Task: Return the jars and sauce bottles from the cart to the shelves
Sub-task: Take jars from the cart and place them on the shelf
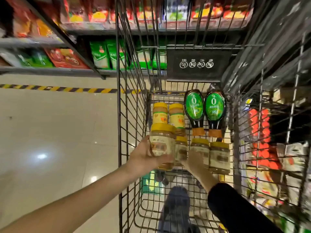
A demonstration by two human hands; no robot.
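I look down into a wire shopping cart [131,115]. My left hand [143,157] grips a yellow-lidded jar [162,145] lifted above the others. My right hand [195,163] is closed around another yellow-lidded jar [201,148] lying on the cart floor. Beside them lie a third jar [219,157] and a partly hidden one [180,148]. Farther in lie two yellow jars [160,113] [176,116] and two dark sauce bottles with green labels [194,110] [215,111], caps toward me.
Shelves [50,71] with green and red packets stand ahead and to the left. A yellow-black hazard stripe [58,89] crosses the glossy tile floor. More packaged goods [262,140] fill shelves to the right of the cart. The cart's black child-seat flap [198,66] is folded at its far end.
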